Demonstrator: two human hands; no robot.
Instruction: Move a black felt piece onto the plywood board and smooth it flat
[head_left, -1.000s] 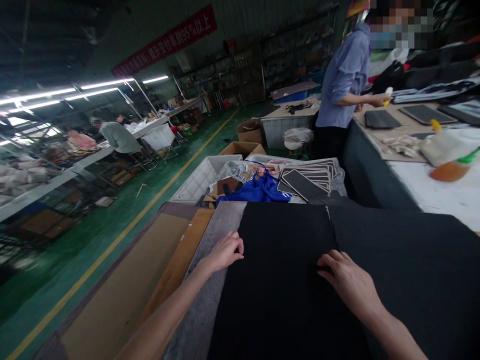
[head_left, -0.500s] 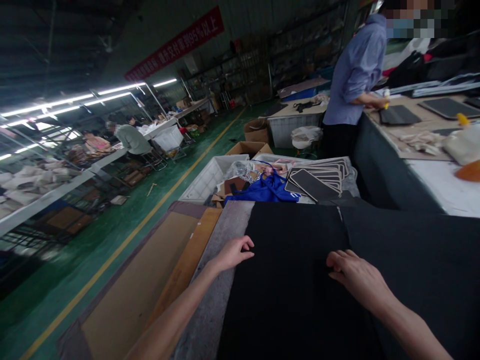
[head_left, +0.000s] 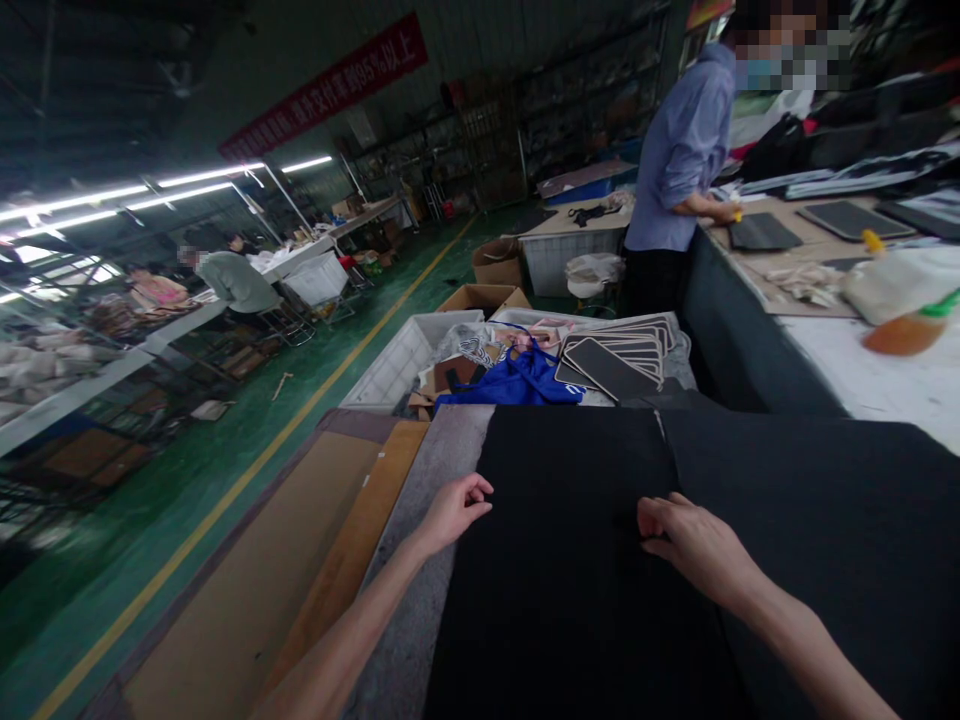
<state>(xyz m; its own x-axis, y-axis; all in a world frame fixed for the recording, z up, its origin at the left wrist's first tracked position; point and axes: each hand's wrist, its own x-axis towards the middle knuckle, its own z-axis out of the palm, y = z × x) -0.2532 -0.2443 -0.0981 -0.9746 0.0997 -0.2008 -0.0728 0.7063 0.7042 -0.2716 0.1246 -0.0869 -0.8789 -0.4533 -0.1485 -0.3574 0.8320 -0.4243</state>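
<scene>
A black sheet (head_left: 562, 600) lies flat over the grey surface in front of me. My left hand (head_left: 454, 510) is at its left edge, with the fingers bent and a gap between thumb and forefinger. Near the right side of the same sheet is my right hand (head_left: 679, 535), its fingers curled downward and the thumb a little apart. I see nothing held in either hand; whether the fingertips touch the sheet I cannot tell. A second black sheet (head_left: 825, 500) lies to the right, along a seam-like edge.
A brown board (head_left: 262, 560) and a wooden strip (head_left: 352, 545) are on the left. Beyond the sheets, white bins (head_left: 390, 375) hold blue cloth (head_left: 517, 378) and light-edged dark panels (head_left: 619, 368). A co-worker (head_left: 679, 150) stands at the right-hand workbench (head_left: 817, 365), where a bottle (head_left: 904, 333) lies.
The whole view has shifted, so surroundings sit a little farther left. Both hands keep nearly the same pose over the black sheet.
</scene>
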